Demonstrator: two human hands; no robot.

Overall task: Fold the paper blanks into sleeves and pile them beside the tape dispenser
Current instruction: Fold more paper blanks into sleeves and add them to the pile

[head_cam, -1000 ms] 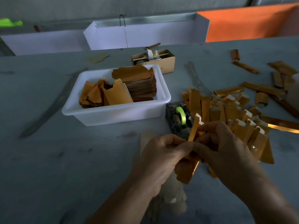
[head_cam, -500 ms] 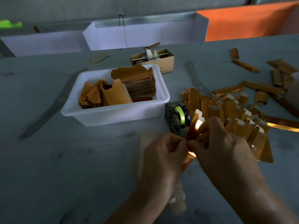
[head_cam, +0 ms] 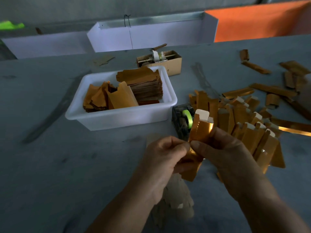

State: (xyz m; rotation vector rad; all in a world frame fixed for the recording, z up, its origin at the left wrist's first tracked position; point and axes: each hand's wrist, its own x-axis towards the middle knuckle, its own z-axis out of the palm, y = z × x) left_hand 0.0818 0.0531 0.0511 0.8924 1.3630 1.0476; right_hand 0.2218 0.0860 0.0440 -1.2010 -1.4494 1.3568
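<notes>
Hands, left hand (head_cam: 161,158) and right hand (head_cam: 223,152), pinch a gold paper sleeve (head_cam: 198,130) above a grey table (head_cam: 50,165); white walls (head_cam: 151,36) and an orange panel (head_cam: 260,21) stand behind.

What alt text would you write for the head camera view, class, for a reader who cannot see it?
Two hands, left and right, pinch a gold paper blank over a grey table. Behind it stand a tape dispenser and, to its right, a pile of sleeves; a white tub of blanks sits to its left.
</notes>
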